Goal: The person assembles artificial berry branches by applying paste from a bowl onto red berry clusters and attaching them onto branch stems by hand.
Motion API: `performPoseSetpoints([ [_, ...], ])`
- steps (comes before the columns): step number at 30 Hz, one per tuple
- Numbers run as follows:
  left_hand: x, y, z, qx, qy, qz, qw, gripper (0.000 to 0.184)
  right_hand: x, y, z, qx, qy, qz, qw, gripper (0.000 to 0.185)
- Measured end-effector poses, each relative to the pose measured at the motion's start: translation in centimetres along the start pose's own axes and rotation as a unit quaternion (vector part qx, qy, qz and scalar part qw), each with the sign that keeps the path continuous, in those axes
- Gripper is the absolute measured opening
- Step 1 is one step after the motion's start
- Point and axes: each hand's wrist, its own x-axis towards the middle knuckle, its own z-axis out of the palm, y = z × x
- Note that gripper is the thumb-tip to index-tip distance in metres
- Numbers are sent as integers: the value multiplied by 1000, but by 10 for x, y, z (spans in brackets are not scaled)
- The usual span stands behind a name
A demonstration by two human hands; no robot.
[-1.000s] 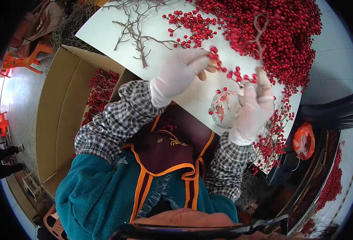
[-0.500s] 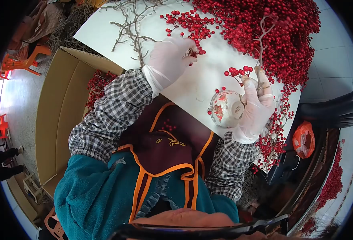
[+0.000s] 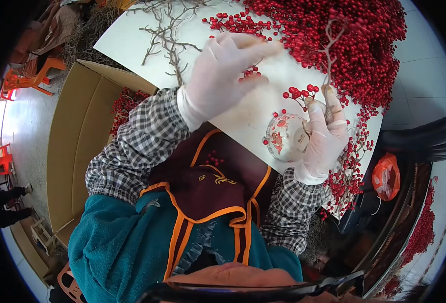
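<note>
My left hand [image 3: 228, 73], in a thin white glove, is over the table's near left part, its thumb and fingers apart and blurred. A small berry cluster [image 3: 250, 72] shows in the gap between them; I cannot tell whether they touch it. My right hand [image 3: 324, 134], also gloved, pinches a bare brown branch [image 3: 328, 53] that points away from me. Beside its fingertips a sprig of red berries [image 3: 301, 93] sticks out to the left. Against the right palm is a small patterned bowl [image 3: 286, 136], its marked base facing the hand.
A large heap of red berry sprigs [image 3: 344, 40] covers the far right of the white table [image 3: 132, 38]. Bare branches [image 3: 171, 45] lie at the far left. A cardboard box [image 3: 74, 146] with berries stands left; an orange plastic bag [image 3: 386, 177] is at the right.
My left hand has opened from a pinch at the small berries and moved slightly up and right, fingers spreading. My right hand keeps its hold on the branch.
</note>
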Motion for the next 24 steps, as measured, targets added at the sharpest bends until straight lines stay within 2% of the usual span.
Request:
performPoseSetpoints([
  [1,1,3,3,-42,-3,45,998,67,0,0,-2,7,-22,13,1000,41],
  [5,2,19,26,-73,-36,155,985,61,-5,-4,0,44,-78,41,995,36],
  [8,-6,15,40,-156,-126,109,974,56,-12,-6,-1,76,-115,69,988,33],
  [9,-8,10,51,-284,-81,86,952,48,-12,-4,-3,74,-115,76,988,32],
  [12,-17,15,36,-225,-113,19,968,40,-16,1,-10,72,-94,50,992,31],
  [13,-20,17,37,-222,-74,18,972,34,-16,2,-13,62,-77,38,994,30],
  [16,-25,27,26,-239,-104,-97,961,30,-18,4,-16,38,-41,-4,998,31],
  [19,-33,25,30,-305,-144,-215,916,24,-19,10,-33,-78,-28,-68,994,33],
  [21,-32,31,29,-365,-140,-243,888,21,-24,7,-38,-192,-26,-124,973,34],
  [24,-28,38,28,-445,-148,-278,839,19,-34,10,-38,-174,-55,-170,968,34],
])
